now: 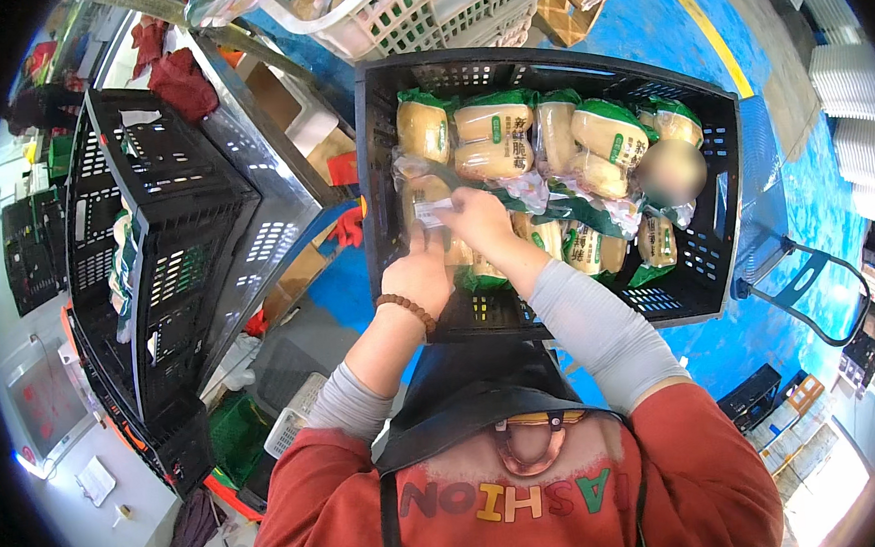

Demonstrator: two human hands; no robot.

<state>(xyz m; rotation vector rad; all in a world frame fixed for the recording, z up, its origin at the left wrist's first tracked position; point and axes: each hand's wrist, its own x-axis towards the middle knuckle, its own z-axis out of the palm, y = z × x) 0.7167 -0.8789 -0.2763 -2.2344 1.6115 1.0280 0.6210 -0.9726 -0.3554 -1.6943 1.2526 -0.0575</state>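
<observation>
A black crate [545, 61] holds several packages of pale produce [489, 135] in clear wrappers with green bands. My right hand [479, 221] pinches a small white label [432, 214] over a package [422, 189] at the crate's left. My left hand [420, 275], with a beaded bracelet on its wrist, has its forefingers stretched up against that same package, just below the label, holding nothing that I can see.
Stacked white baskets [412, 24] stand beyond the crate. More black crates [187, 269] rest on a metal table [293, 202] at the left. A blue trolley with a handle [809, 286] is at the right, and white stacked containers [846, 78] stand farther right.
</observation>
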